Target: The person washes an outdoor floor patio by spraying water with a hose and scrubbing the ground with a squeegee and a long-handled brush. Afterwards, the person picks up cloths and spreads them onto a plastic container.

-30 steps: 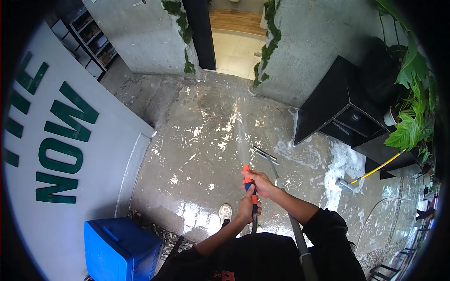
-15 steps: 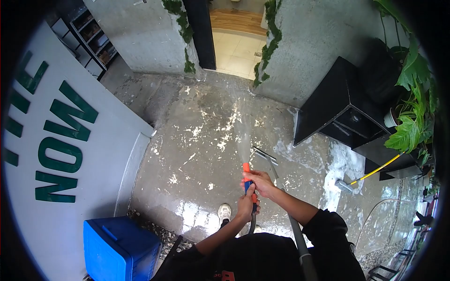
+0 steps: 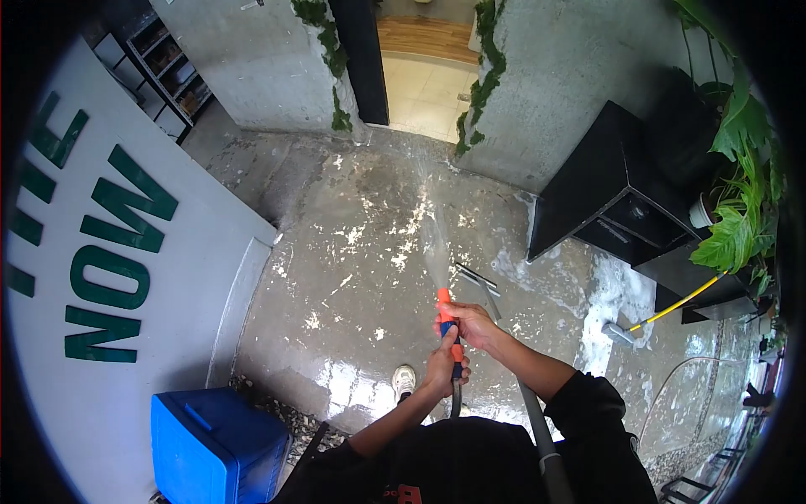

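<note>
An orange and blue hose nozzle (image 3: 444,296) points away from me over the wet concrete floor, spraying water forward. My left hand (image 3: 440,368) is wrapped round its lower part, just above the grey hose (image 3: 456,399). Closer to the tip, my right hand (image 3: 472,325) is closed on the nozzle's front section. A floor squeegee (image 3: 478,280) has its blade on the floor just ahead and right of the nozzle. Its grey pole (image 3: 539,424) runs back beneath my right forearm and up against my body; whether anything grips it there I cannot tell.
White foam (image 3: 620,290) lies right, with a yellow-handled brush (image 3: 619,333) in it. A black cabinet (image 3: 588,181) and potted plants (image 3: 729,239) line that side. A blue bin (image 3: 197,449) and a lettered white wall (image 3: 193,277) stand left. A doorway (image 3: 424,92) opens ahead.
The nozzle and both hands have shifted very slightly right in view. Water still sprays forward, and both hands keep their hold.
</note>
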`<state>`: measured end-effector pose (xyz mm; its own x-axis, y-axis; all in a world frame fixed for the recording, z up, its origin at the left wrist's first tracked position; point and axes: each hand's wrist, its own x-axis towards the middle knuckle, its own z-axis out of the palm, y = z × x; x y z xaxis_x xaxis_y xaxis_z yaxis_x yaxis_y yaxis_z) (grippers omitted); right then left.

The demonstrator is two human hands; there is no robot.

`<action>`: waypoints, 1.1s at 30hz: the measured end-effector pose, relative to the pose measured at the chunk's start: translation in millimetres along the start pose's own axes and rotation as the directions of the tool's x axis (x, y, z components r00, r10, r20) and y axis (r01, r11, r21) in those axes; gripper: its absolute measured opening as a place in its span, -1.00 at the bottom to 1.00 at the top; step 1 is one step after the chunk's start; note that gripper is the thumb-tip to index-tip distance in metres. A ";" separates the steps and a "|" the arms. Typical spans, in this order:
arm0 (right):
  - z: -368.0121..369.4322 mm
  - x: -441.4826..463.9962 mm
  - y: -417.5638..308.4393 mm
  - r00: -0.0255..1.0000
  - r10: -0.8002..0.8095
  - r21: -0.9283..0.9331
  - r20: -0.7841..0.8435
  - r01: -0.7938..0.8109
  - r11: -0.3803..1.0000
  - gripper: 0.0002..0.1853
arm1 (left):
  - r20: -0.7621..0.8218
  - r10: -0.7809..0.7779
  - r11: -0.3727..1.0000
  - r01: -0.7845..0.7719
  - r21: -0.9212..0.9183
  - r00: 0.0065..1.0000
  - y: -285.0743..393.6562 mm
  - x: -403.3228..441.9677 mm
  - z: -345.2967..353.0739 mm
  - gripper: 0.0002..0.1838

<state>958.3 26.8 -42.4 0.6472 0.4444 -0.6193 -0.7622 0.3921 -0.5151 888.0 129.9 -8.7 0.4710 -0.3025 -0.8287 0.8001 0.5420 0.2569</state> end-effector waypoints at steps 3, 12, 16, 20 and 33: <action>-0.1 0.2 1.4 1.000 -0.002 -0.001 0.007 0.002 1.000 -0.63 | 0.006 0.003 1.000 -0.003 0.010 1.000 0.2 -1.9 -0.2 -0.51; 0.3 -1.1 0.1 0.997 -0.002 0.031 0.073 -0.001 1.000 -0.67 | 0.024 0.018 1.000 -0.019 0.023 1.000 0.8 -5.2 -2.2 -0.50; -0.2 -2.7 1.0 0.989 -0.032 0.081 0.147 0.021 0.996 -0.66 | 0.092 0.002 1.000 -0.003 0.020 0.996 2.8 -7.4 -2.9 -0.47; 2.3 -4.0 0.6 0.983 -0.061 0.106 0.174 0.043 0.993 -0.64 | 0.119 -0.005 0.999 0.001 0.033 0.993 5.0 -10.5 -2.7 -0.47; -4.3 -2.2 2.7 0.984 -0.161 0.114 0.077 0.152 0.982 -0.62 | 0.172 0.117 0.979 -0.143 0.146 0.978 -8.1 -9.5 -30.6 -0.48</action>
<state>954.7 23.4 -45.0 0.7607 0.4360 -0.4808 -0.6484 0.5442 -0.5324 865.7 152.3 -18.1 0.6186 -0.3674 -0.6945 0.7701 0.4590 0.4431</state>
